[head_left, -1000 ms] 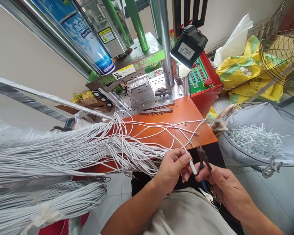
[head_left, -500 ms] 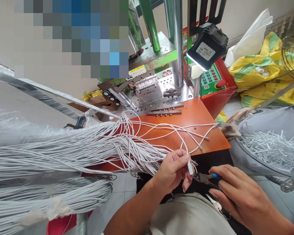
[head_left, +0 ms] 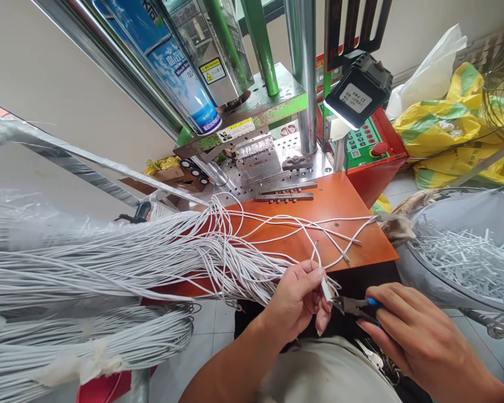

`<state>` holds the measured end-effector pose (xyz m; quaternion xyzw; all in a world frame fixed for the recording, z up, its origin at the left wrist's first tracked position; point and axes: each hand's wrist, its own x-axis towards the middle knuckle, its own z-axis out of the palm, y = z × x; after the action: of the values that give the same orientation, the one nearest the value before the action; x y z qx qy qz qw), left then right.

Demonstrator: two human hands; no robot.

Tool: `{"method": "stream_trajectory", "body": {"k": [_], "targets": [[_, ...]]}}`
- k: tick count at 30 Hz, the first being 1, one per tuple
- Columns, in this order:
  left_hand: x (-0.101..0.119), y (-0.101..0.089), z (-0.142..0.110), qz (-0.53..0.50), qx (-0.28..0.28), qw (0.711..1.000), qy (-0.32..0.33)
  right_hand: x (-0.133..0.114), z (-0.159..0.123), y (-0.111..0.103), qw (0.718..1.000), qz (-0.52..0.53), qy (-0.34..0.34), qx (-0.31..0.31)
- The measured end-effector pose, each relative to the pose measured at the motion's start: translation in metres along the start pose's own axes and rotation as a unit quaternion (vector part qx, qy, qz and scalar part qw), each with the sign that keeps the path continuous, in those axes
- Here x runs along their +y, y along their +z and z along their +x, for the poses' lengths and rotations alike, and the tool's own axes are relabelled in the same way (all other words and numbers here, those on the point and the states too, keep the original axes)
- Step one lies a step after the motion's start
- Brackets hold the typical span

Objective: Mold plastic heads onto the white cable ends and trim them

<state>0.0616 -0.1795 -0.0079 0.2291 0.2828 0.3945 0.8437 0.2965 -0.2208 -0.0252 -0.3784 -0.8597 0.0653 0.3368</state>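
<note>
My left hand (head_left: 297,299) pinches the moulded white plug end of a cable (head_left: 326,290), just below the front edge of the orange bench (head_left: 319,201). My right hand (head_left: 407,330) is closed round the blue-handled cutting pliers (head_left: 355,305), whose jaws point left and touch the plug tip. The cable runs up over the bench and joins a thick bundle of white cables (head_left: 109,263) that stretches off to the left. A few loose cable ends (head_left: 344,238) lie spread on the bench.
Behind the bench stands a moulding press with a metal mould plate (head_left: 260,162), steel column (head_left: 302,78), work lamp (head_left: 359,89) and red control box (head_left: 367,143). A grey-lined basket of white offcuts (head_left: 466,257) sits at right; yellow sacks (head_left: 445,123) lie beyond.
The pliers swung from pointing up to lying level, jaws at the plug tip. My left hand turned the plug downward. The view shifted slightly left.
</note>
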Motion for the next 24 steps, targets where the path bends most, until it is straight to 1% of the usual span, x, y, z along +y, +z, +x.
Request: {"method": "stream_trajectory", "body": {"k": [2, 5, 8, 10, 11, 12, 13, 14, 15, 16, 17, 18, 19, 20, 22, 23, 24], "targets": [[0.0, 0.001, 0.0, 0.001, 0.001, 1.0, 0.005, 0.0, -0.002, 0.001, 1.0, -0.004, -0.001, 0.004], [-0.002, 0.003, -0.001, 0.013, 0.01, 1.0, -0.004, 0.0, -0.005, 0.003, 1.0, 0.001, -0.008, 0.011], [-0.004, 0.007, -0.004, 0.071, 0.027, 0.996, -0.035, -0.001, -0.005, 0.004, 1.0, 0.008, -0.006, 0.025], [-0.003, 0.01, -0.007, 0.128, 0.049, 0.989, -0.057, -0.003, -0.003, 0.003, 0.999, 0.036, 0.014, 0.028], [-0.003, 0.013, -0.009, 0.148, 0.063, 0.985, -0.064, -0.005, -0.002, 0.002, 0.997, 0.07, 0.036, 0.012], [-0.002, 0.015, -0.01, 0.157, 0.073, 0.982, -0.07, -0.006, -0.001, 0.001, 0.99, 0.119, 0.07, -0.02], [0.0, 0.017, -0.011, 0.157, 0.081, 0.981, -0.073, -0.008, -0.001, 0.001, 0.975, 0.18, 0.11, -0.063], [0.001, 0.019, -0.011, 0.151, 0.085, 0.982, -0.075, -0.009, -0.001, 0.0, 0.949, 0.249, 0.154, -0.113], [0.003, 0.021, -0.011, 0.143, 0.085, 0.983, -0.076, -0.01, -0.002, 0.0, 0.914, 0.318, 0.193, -0.164], [0.004, 0.022, -0.011, 0.136, 0.082, 0.984, -0.077, -0.012, -0.004, 0.0, 0.878, 0.373, 0.224, -0.202], [0.004, 0.023, -0.011, 0.133, 0.077, 0.985, -0.075, -0.013, -0.005, 0.001, 0.853, 0.409, 0.24, -0.218], [0.004, 0.023, -0.01, 0.135, 0.072, 0.986, -0.07, -0.015, -0.006, 0.002, 0.846, 0.421, 0.245, -0.217], [0.003, 0.023, -0.01, 0.138, 0.069, 0.986, -0.061, -0.017, -0.007, 0.003, 0.858, 0.407, 0.241, -0.201], [0.002, 0.022, -0.009, 0.144, 0.068, 0.986, -0.05, -0.019, -0.007, 0.005, 0.885, 0.37, 0.227, -0.169], [-0.002, 0.021, -0.008, 0.154, 0.08, 0.985, -0.023, -0.021, -0.007, 0.007, 0.947, 0.254, 0.18, -0.079], [-0.003, 0.021, -0.008, 0.157, 0.091, 0.983, -0.013, -0.022, -0.007, 0.009, 0.968, 0.195, 0.153, -0.039], [-0.005, 0.021, -0.008, 0.158, 0.101, 0.982, -0.007, -0.022, -0.006, 0.01, 0.981, 0.145, 0.129, -0.008]]}}
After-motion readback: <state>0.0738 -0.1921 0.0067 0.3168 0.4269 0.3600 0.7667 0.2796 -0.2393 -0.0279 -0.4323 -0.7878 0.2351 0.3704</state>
